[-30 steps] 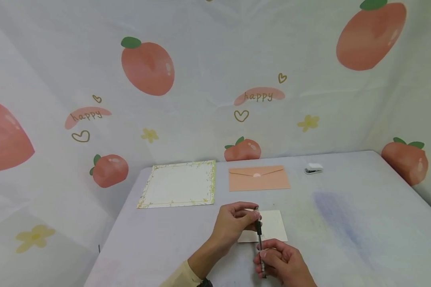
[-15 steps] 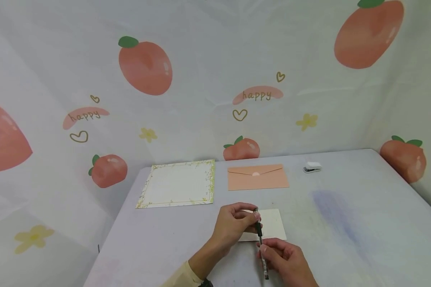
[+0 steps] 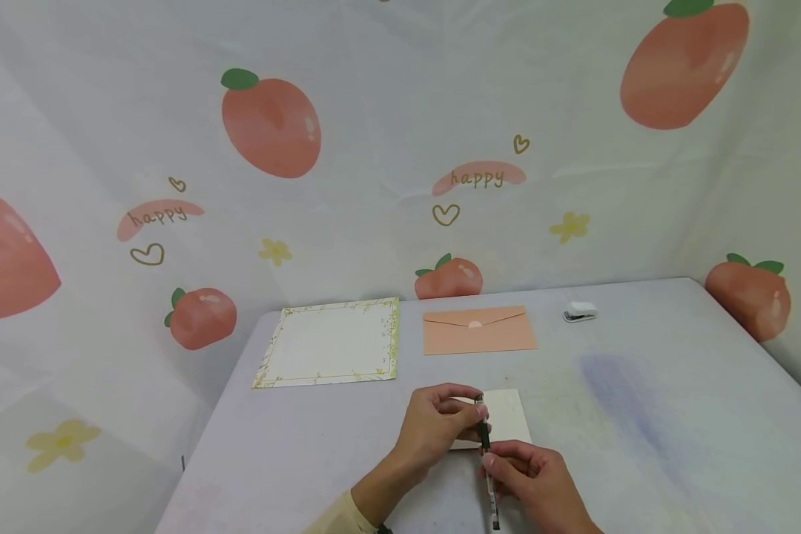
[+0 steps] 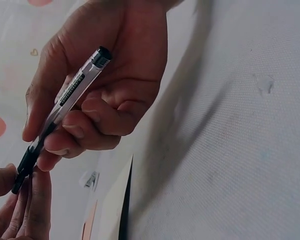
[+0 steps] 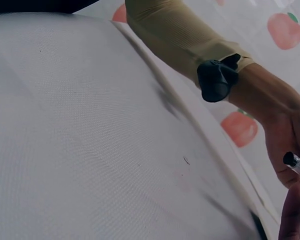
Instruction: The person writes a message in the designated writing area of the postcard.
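Between my two hands is a pen (image 3: pixel 492 495) with a clear barrel and a black grip section. My left hand (image 3: pixel 434 426) pinches its dark far end between thumb and fingers. Lower on the barrel, my right hand (image 3: pixel 537 475) pinches it with thumb and index finger. In the left wrist view the pen (image 4: pixel 74 92) slants across the right hand (image 4: pixel 125 70), its black rear end sticking out. The right wrist view shows only the pen's rear end (image 5: pixel 290 159). Beneath the hands lies a small cream card or pad (image 3: pixel 510 415), partly covered by the left hand.
A sheet of paper with a floral border (image 3: pixel 334 343) lies at the table's back left. Beside it is a peach envelope (image 3: pixel 479 337), flap side up. Farther right stands a small white stapler (image 3: pixel 580 311). A printed curtain (image 3: pixel 374 148) hangs behind the table.
The pen has shifted slightly toward me, and the left hand with it. More of its rear end now shows below the right hand's fingers. The other items lie as before.
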